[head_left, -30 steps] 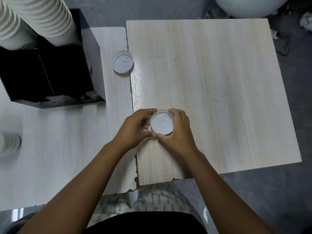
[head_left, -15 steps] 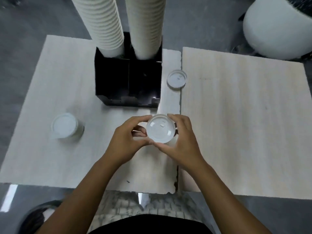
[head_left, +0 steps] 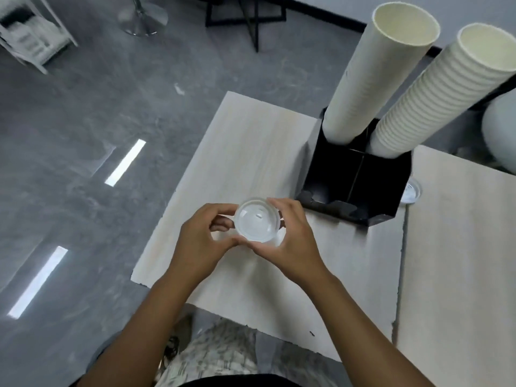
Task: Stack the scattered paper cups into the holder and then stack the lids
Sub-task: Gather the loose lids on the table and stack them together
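- Both hands hold one white plastic lid (head_left: 257,220) above the left wooden table (head_left: 245,141), in front of the black cup holder (head_left: 354,185) and a little to its left.
- The left hand (head_left: 199,247) has its fingers curled round the lid's left edge, with the thumb along the near rim.
- The right hand (head_left: 290,241) grips the right edge: its fingers are bent over the far rim and its thumb lies along the near rim.
- The two thumbs nearly meet at the side of the lid nearest the person.
- The lid faces up towards the camera, and a small slot shows near its middle.
- Something pale shows just under the lid, at its near right side; it is too blurred to tell what it is.
- The cup holder stands at the far right corner of the left table. A thin wall splits it into compartments.
- A tall stack of cream paper cups (head_left: 371,76) rises from the left rear compartment of the holder.
- A second stack of cups (head_left: 435,96) rises from the right rear compartment.
- From this angle both stacks lean away to the upper right, with their open mouths up.
- The front compartments of the holder look dark, and their contents cannot be made out.
- Another lid (head_left: 412,192) lies flat just right of the holder, partly hidden behind its right wall, at the seam where the right table (head_left: 460,261) meets the left one.
- Beyond the tables, to the left of the holder, lies a grey floor (head_left: 83,135) with bright strips of reflected light.
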`<state>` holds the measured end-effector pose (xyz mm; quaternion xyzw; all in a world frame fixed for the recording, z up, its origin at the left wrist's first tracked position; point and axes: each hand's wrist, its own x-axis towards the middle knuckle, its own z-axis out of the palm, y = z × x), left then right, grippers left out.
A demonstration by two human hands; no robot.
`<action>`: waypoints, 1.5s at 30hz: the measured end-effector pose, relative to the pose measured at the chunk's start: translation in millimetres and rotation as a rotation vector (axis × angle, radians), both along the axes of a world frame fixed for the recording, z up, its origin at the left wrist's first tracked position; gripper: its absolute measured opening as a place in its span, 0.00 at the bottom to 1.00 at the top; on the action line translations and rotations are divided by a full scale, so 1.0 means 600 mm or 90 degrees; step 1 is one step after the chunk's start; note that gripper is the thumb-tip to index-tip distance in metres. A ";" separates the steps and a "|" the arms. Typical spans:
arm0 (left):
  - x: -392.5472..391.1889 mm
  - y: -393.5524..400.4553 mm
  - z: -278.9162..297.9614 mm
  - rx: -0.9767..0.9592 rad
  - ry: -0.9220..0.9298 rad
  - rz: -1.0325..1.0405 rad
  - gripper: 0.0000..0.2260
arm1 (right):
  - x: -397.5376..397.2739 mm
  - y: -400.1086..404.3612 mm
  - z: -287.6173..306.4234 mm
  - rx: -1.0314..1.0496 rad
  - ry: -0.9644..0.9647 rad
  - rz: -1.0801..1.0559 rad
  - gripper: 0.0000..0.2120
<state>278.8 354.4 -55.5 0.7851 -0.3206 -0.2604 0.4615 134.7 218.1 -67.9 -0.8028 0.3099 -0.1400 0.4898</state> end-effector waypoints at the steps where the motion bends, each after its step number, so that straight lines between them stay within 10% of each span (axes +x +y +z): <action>1: 0.014 0.003 -0.012 0.005 -0.003 0.004 0.24 | 0.016 0.002 -0.014 -0.003 0.009 0.004 0.40; 28: 0.056 -0.001 -0.064 0.069 -0.066 -0.068 0.33 | 0.003 -0.003 -0.060 0.018 0.071 -0.054 0.46; 45: -0.273 -0.379 0.010 -0.102 -0.026 -0.156 0.26 | -0.343 -0.310 -0.022 0.003 -0.068 -0.308 0.33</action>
